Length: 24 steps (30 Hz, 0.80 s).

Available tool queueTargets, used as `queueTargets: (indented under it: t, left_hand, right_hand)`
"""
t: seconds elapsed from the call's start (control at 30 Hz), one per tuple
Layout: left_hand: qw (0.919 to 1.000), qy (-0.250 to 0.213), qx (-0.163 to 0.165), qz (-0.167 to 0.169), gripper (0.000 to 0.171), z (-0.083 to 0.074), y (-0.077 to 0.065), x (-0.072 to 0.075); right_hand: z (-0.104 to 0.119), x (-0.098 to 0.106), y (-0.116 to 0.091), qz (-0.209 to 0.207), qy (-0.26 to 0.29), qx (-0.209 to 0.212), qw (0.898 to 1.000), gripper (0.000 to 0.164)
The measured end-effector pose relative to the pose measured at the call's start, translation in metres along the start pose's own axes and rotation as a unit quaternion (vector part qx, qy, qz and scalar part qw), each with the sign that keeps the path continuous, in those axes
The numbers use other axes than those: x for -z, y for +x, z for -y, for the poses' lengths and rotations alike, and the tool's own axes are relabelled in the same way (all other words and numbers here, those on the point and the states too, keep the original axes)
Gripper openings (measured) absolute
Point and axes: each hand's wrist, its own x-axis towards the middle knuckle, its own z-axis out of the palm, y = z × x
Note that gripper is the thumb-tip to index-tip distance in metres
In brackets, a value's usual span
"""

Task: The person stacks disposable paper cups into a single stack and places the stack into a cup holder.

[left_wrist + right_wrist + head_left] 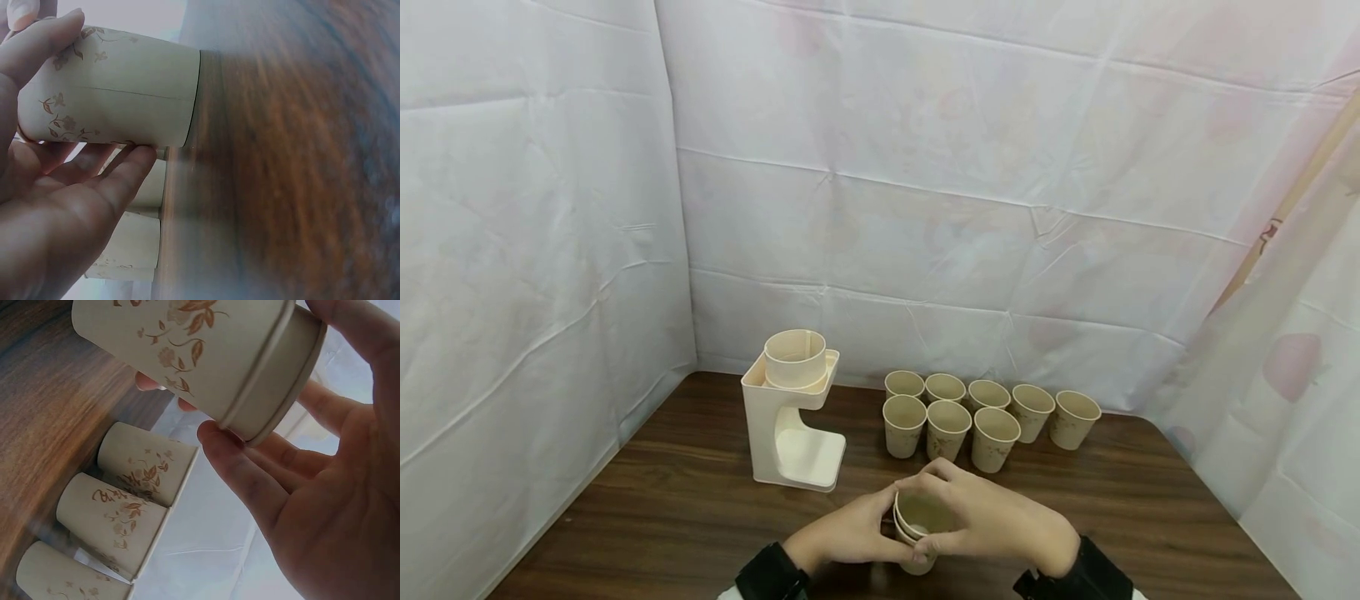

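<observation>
Holding two nested paper cups [917, 567] at the table's near side, left hand [855, 530] and right hand [1000, 518] both gripped, head view. Judged risk: eight standing cups [947, 427] sat close together just beyond, so a knuckle brushing one could topple several. White stand [763, 442] farther off, left. Dark wood-grain table [647, 508]; creased pale sheeting [925, 233] behind and at both sides.

Left wrist view: fingers and thumb curled round the printed wall; too firm a squeeze would likely dent thin paper. Couldn't tell whether the base touched the wood, which was brown, streaked, partly blurred.

Right wrist view: thumb and fingertips pinched near the rims, inner cup [284, 378] protruding past outer cup [187, 347]. A crooked pull might jam them or bend a rim. Wood at left, pale sheet behind.
</observation>
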Motion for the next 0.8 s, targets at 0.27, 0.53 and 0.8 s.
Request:
queueTargets:
  t: [0.27,0.53,0.8]
  left_hand:
    - [0.9989,0.037,0.018,-0.021,0.071,0.0002,-0.0003,-0.0002]
    - [0.9995,0.024,0.007,-0.020,0.068,0.0018,0.0013,-0.0001]
    - [0.9999,0.000,0.001,-0.016,0.065,0.0009,0.0015,-0.0006]
  right_hand:
    - [-0.0020,-0.0061,-0.0008,-0.011,-0.009,0.007,1.000,0.060]
    - [-0.0034,-0.0065,-0.0025,-0.019,-0.020,0.011,1.000,0.055]
    - [-0.0023,-0.0067,-0.0020,-0.018,-0.022,0.005,1.000,0.058]
